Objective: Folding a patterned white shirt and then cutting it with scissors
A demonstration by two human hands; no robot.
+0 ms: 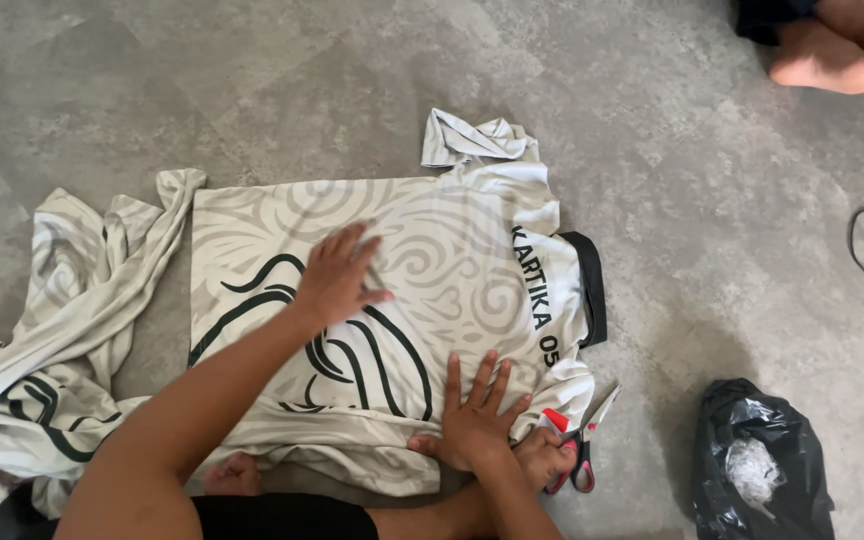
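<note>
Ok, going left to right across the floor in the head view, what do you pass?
Crumpled pile of shirts → left hand flat on the spread-out shirt → right hand pressing the shirt's near edge → scissors → black plastic bag.

Two hands, the left hand [340, 275] and right hand [472, 420], press one spread cream patterned shirt [422, 240]. A second, crumpled shirt [62, 330] lies beside it. There's one pair of red-handled scissors [582, 450] and one black plastic bag [757, 460].
</note>
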